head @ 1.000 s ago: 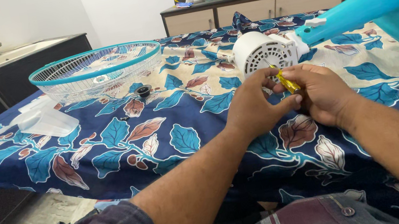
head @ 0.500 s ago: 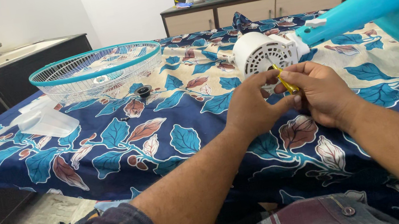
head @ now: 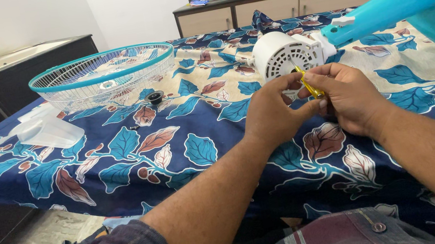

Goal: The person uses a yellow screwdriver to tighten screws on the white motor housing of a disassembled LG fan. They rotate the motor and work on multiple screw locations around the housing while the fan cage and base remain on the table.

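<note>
While the fan lies dismantled on the leaf-print cloth (head: 117,156), both hands meet just near the white motor (head: 283,55). Right hand (head: 351,96) pinches a yellow screwdriver (head: 308,84), tip toward the motor; left hand (head: 271,110) closes its fingertips on the shaft. Already off: the grille (head: 104,76) far left, with a black nut (head: 154,97) beside it. Motor remains joined to the teal stand (head: 387,8).
</note>
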